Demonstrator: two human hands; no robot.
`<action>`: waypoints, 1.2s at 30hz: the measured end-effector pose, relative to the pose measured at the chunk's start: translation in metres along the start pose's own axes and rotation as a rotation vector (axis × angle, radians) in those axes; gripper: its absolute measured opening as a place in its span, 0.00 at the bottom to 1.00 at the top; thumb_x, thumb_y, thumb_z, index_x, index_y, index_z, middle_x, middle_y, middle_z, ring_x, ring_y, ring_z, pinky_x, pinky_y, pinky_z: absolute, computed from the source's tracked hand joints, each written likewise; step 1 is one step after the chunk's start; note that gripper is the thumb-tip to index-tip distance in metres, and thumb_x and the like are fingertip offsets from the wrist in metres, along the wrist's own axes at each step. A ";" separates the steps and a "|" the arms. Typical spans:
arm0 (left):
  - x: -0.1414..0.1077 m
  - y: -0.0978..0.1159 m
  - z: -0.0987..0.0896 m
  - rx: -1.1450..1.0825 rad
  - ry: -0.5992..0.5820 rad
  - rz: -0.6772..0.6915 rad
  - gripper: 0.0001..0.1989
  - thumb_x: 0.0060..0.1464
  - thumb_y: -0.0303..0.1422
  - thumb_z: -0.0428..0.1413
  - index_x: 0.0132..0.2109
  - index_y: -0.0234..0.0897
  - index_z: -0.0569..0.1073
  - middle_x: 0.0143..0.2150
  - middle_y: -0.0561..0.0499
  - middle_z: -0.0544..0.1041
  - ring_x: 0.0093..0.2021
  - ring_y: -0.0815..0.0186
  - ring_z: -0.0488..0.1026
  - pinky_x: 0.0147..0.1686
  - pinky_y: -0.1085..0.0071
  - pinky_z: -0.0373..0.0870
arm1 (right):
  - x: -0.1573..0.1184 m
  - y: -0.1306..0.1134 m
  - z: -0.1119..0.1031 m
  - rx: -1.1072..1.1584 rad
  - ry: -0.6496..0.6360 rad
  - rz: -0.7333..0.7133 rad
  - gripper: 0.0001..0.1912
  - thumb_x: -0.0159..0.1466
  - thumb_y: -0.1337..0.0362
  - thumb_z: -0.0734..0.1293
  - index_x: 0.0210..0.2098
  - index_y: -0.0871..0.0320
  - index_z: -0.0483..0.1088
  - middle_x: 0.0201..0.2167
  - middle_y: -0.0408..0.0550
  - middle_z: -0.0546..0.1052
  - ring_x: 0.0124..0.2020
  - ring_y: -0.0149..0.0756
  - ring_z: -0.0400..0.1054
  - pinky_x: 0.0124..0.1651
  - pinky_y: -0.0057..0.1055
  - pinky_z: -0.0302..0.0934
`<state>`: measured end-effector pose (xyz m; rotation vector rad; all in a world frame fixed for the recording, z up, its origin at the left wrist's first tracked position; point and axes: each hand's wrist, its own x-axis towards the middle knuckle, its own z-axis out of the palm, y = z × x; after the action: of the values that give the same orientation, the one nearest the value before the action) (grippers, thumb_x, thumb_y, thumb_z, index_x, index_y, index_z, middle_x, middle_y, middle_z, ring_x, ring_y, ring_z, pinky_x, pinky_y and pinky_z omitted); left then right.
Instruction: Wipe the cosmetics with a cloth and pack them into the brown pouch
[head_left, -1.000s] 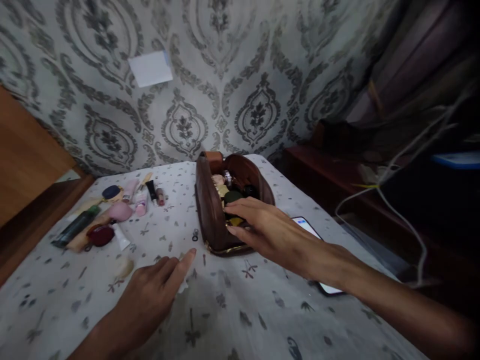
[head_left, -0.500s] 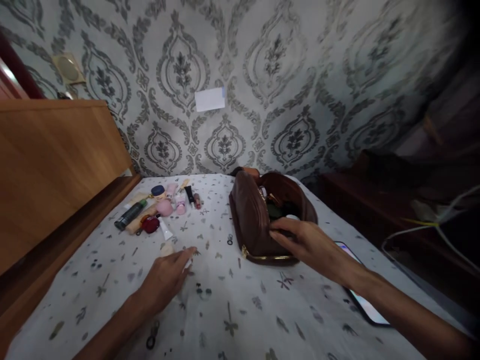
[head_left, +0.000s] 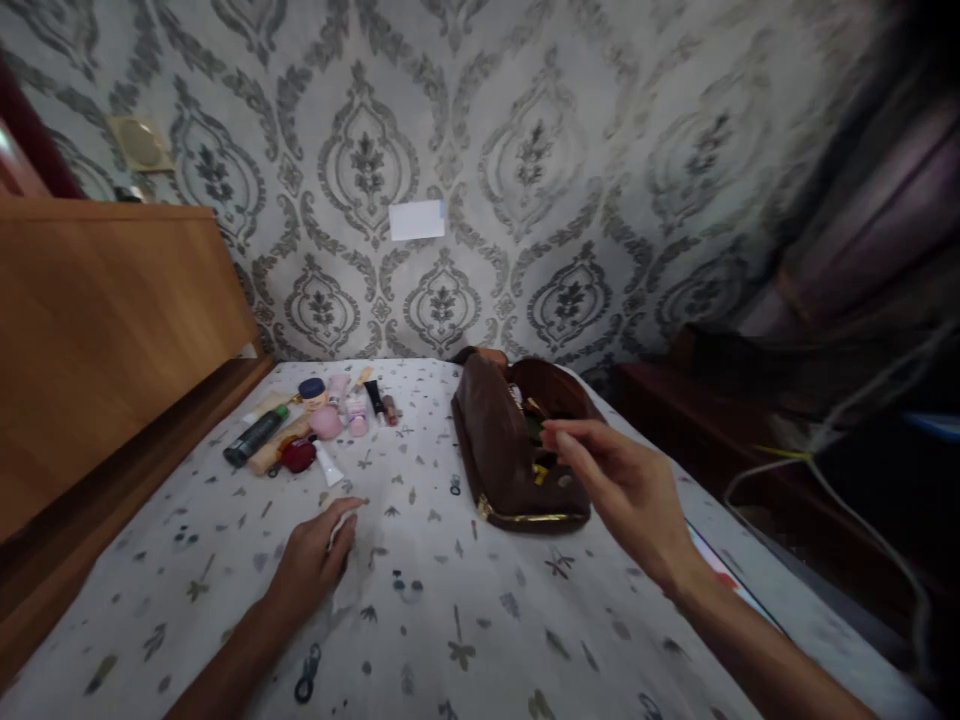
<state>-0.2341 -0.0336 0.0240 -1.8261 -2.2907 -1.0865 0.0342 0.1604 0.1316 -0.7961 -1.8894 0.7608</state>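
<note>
Brown leather is seen in the open pouch [head_left: 510,450], which is laid on the patterned sheet [head_left: 450,620]. Just above its mouth the right hand [head_left: 622,485] is held, fingers loosely spread and gripping nothing. A small white item [head_left: 339,522] is pinched under the fingers of the left hand [head_left: 311,565]. Cosmetics [head_left: 311,430] are clustered well apart to the left.
</note>
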 end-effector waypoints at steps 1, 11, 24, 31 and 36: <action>0.001 0.001 0.000 -0.018 -0.010 -0.022 0.15 0.64 0.36 0.44 0.48 0.37 0.72 0.29 0.51 0.79 0.27 0.67 0.76 0.32 0.74 0.72 | -0.009 -0.003 0.011 0.024 -0.022 -0.015 0.16 0.63 0.53 0.64 0.40 0.58 0.75 0.33 0.51 0.80 0.35 0.40 0.76 0.36 0.32 0.70; 0.004 0.004 -0.003 -0.309 0.018 -0.197 0.15 0.62 0.39 0.47 0.46 0.35 0.72 0.21 0.56 0.71 0.22 0.68 0.68 0.27 0.74 0.64 | -0.052 -0.013 0.164 0.513 -0.625 0.249 0.14 0.61 0.56 0.62 0.36 0.60 0.73 0.24 0.45 0.75 0.21 0.32 0.69 0.22 0.25 0.59; 0.020 -0.033 -0.032 -0.288 0.360 -0.357 0.16 0.61 0.40 0.47 0.47 0.33 0.69 0.22 0.57 0.68 0.23 0.69 0.68 0.27 0.74 0.64 | -0.083 0.003 0.201 0.513 -0.674 0.244 0.14 0.63 0.57 0.60 0.37 0.61 0.71 0.22 0.42 0.70 0.21 0.30 0.63 0.24 0.27 0.55; 0.052 -0.096 -0.080 0.321 0.500 -0.428 0.16 0.62 0.33 0.40 0.50 0.35 0.69 0.36 0.47 0.76 0.35 0.61 0.73 0.36 0.68 0.67 | -0.084 0.009 0.207 0.518 -0.695 0.244 0.12 0.61 0.58 0.60 0.36 0.59 0.70 0.21 0.40 0.69 0.20 0.29 0.62 0.24 0.27 0.55; 0.057 -0.111 -0.068 0.433 0.363 -0.368 0.14 0.62 0.34 0.45 0.50 0.37 0.70 0.46 0.43 0.76 0.47 0.57 0.71 0.45 0.63 0.67 | -0.085 0.011 0.209 0.528 -0.692 0.241 0.13 0.61 0.58 0.60 0.37 0.59 0.70 0.22 0.41 0.70 0.20 0.29 0.62 0.24 0.27 0.55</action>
<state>-0.3748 -0.0292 0.0436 -0.9935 -2.4306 -0.7769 -0.1216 0.0639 -0.0010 -0.4456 -2.0298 1.7729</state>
